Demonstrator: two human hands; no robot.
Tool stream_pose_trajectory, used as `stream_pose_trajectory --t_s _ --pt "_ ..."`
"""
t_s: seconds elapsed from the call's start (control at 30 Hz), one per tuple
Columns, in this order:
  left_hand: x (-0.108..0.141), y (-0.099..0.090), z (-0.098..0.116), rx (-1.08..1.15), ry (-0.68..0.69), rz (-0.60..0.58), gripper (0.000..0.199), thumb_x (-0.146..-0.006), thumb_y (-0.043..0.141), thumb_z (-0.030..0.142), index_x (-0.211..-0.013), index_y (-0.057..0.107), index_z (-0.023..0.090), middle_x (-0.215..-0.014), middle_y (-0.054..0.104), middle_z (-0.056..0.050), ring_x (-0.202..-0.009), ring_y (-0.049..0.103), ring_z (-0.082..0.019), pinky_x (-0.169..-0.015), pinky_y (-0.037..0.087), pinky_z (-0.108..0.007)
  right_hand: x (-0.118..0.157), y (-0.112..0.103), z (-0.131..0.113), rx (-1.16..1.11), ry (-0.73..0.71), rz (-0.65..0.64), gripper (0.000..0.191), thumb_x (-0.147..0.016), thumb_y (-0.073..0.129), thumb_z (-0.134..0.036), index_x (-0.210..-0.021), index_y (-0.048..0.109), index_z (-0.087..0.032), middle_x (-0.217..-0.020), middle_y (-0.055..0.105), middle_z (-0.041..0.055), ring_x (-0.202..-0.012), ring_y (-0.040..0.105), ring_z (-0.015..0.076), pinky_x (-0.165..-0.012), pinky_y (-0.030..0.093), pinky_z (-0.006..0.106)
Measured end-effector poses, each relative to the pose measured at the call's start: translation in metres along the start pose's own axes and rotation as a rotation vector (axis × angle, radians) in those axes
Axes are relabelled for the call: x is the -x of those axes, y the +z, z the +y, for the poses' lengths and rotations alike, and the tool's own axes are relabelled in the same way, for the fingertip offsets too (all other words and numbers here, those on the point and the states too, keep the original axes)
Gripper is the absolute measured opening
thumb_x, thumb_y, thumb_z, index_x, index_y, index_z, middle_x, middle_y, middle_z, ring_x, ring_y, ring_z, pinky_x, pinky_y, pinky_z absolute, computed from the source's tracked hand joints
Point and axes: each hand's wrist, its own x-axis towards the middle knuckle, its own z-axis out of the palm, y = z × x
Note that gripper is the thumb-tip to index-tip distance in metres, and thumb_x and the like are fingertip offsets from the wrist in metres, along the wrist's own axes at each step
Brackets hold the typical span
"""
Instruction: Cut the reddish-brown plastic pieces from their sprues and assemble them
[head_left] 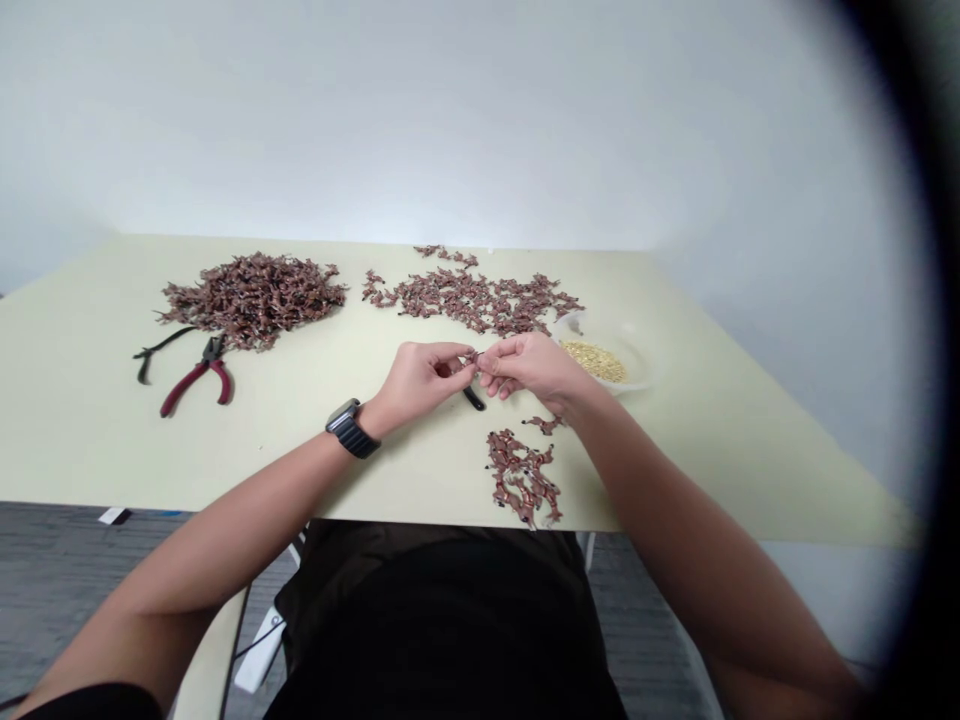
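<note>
My left hand (pixel 431 380), a watch on its wrist, pinches a small brown animal figure (pixel 475 358) between thumb and forefinger. From the other side, the closed fingertips of my right hand (pixel 529 368) meet at the same figure. Fingers cover most of it, and any smaller part there is too tiny to make out. Just below the fingertips, a black tool handle (pixel 474 399) shows, the rest hidden by my left hand. Near my right forearm lies a loose group of similar brown figures (pixel 521 475), with a single one (pixel 543 425) above it.
A translucent bowl (pixel 637 375) of small gold-coloured pieces (pixel 595 361) stands right of my hands. Beyond my hands, many brown figures (pixel 480 298) lie spread out. A tall heap of them (pixel 255 295) sits left, with red-handled pliers (pixel 196 378) and a black-handled tool (pixel 154 352) before it.
</note>
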Motion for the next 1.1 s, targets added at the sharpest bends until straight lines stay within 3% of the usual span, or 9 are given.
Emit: stream_pose_trajectory --t_s 0.33,0.47,0.57,0.7,0.87,1.1 --pt "-0.002 -0.005 0.001 -0.005 -0.033 0.001 0.033 -0.098 0.066 0.036 -0.072 0.070 0.016 -0.060 0.053 0.002 -0.058 0.040 -0.009 -0.055 0.030 -0.024 0.004 0.000 -0.003 -0.040 -0.029 -0.070 0.027 -0.080 0.091 -0.041 -0.085 0.079 -0.016 -0.083 0.078 0.0099 -0.071 0.071 0.0159 -0.060 0.061 0.026" --pt "-0.003 -0.004 -0.001 0.075 -0.111 0.000 0.033 -0.099 0.068 0.040 -0.079 0.075 0.016 -0.060 0.061 0.000 -0.054 0.048 -0.009 -0.054 0.036 -0.023 0.005 0.002 -0.003 0.043 -0.117 0.016 0.019 -0.085 0.083 -0.036 -0.087 0.078 -0.018 -0.082 0.077 0.0088 -0.067 0.068 0.0160 -0.060 0.061 0.029" --pt "-0.004 -0.002 -0.004 0.207 -0.194 -0.011 0.034 -0.098 0.070 0.044 -0.086 0.078 0.014 -0.072 0.072 -0.005 -0.054 0.053 -0.009 -0.053 0.041 -0.022 0.007 0.007 -0.003 0.196 -0.298 0.164 0.016 -0.089 0.076 -0.036 -0.089 0.076 -0.020 -0.080 0.075 0.0064 -0.064 0.065 0.0164 -0.058 0.058 0.031" --pt "-0.005 0.000 -0.006 0.357 -0.262 -0.036 0.034 -0.097 0.073 0.046 -0.095 0.076 0.012 -0.087 0.077 -0.010 -0.058 0.058 -0.009 -0.054 0.047 -0.022 0.013 0.016 -0.006 0.443 -0.518 0.353 0.013 -0.093 0.068 -0.032 -0.089 0.076 -0.022 -0.083 0.074 0.0054 -0.074 0.066 0.0193 -0.063 0.052 0.030" --pt "-0.005 -0.001 -0.005 0.359 -0.217 -0.111 0.030 -0.101 0.068 0.042 -0.095 0.074 0.014 -0.077 0.071 -0.005 -0.063 0.061 -0.010 -0.062 0.050 -0.022 0.017 0.020 -0.009 0.584 -0.599 0.317 0.013 -0.095 0.064 -0.028 -0.089 0.074 -0.023 -0.077 0.072 0.0028 -0.068 0.061 0.0174 -0.068 0.048 0.031" --pt "-0.003 -0.002 -0.004 0.247 -0.181 -0.126 0.027 -0.103 0.063 0.037 -0.092 0.074 0.015 -0.068 0.066 -0.002 -0.061 0.059 -0.011 -0.062 0.048 -0.024 0.016 0.018 -0.009 0.662 -0.605 0.314 0.013 -0.096 0.062 -0.025 -0.089 0.072 -0.022 -0.076 0.071 0.0024 -0.068 0.059 0.0173 -0.069 0.046 0.031"
